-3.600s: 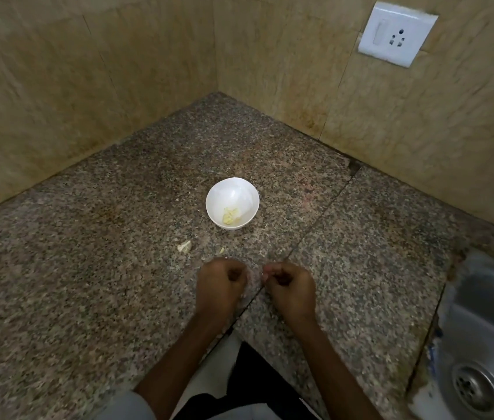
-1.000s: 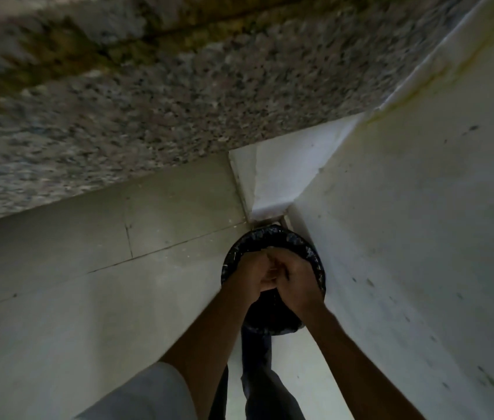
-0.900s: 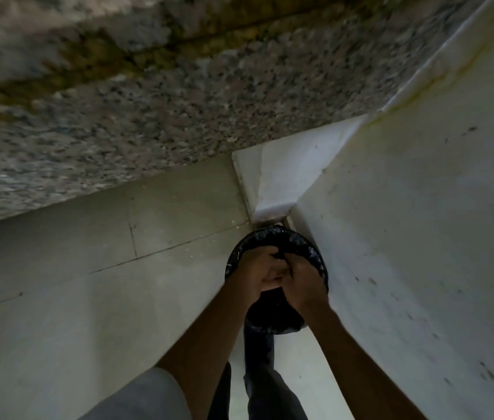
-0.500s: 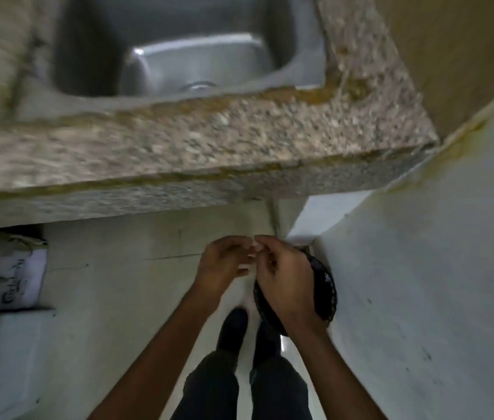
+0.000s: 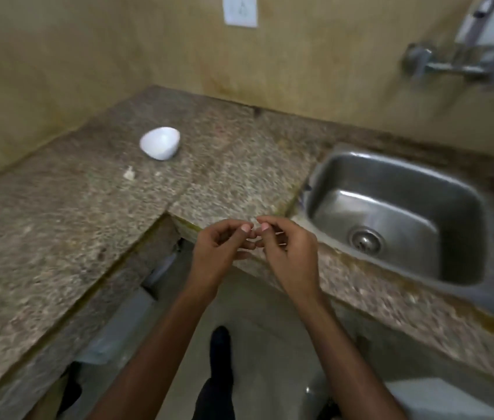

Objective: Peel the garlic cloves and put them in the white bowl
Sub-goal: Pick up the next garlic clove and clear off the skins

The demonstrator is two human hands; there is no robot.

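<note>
Two hands, the left hand [image 5: 218,251] and the right hand [image 5: 292,253], hover fingertip to fingertip at the front edge of the speckled granite surface [image 5: 58,225]. Half a second ago they were held over a black bin on the floor. Both sets of fingers curl inward, tips nearly meeting, but I cannot tell whether they pinch a clove or nothing. The trip to the bin suggests skin has been thrown away, so the bowl is likely next. The white bowl [image 5: 161,143], smooth, round and glossy, sits well apart at the far left, its contents blurred. A pale, papery garlic scrap [image 5: 129,174] lies near it. To the right, a dull stainless-steel sink [image 5: 391,183] is sunk into the stone.
</note>
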